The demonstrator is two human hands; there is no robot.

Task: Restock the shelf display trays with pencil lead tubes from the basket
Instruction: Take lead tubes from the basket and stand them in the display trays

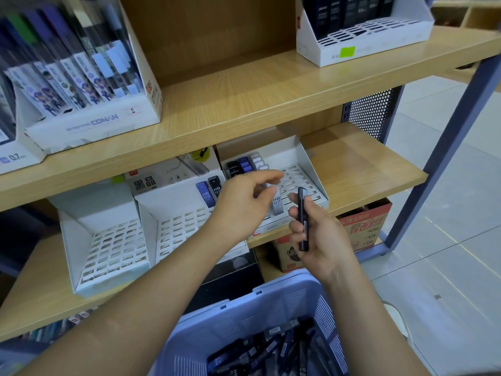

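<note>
A blue basket (pixel 244 316) at the bottom holds a heap of lead tubes (pixel 271 348), their labels blurred. Above it the right hand (pixel 320 240) pinches one dark tube (pixel 302 218) upright between thumb and fingers, just in front of the white slotted tray (pixel 303 180). The left hand (pixel 244 199) hangs over that tray with fingers loosely bent, right above a grey tube (pixel 277 206) standing in a slot; whether it touches that tube cannot be told. Other tubes (pixel 244 164) fill the tray's back rows, partly hidden by the hand. The tray sits on a wooden shelf (pixel 366 169); pale floor tiles (pixel 447 240) lie to the right.
</note>
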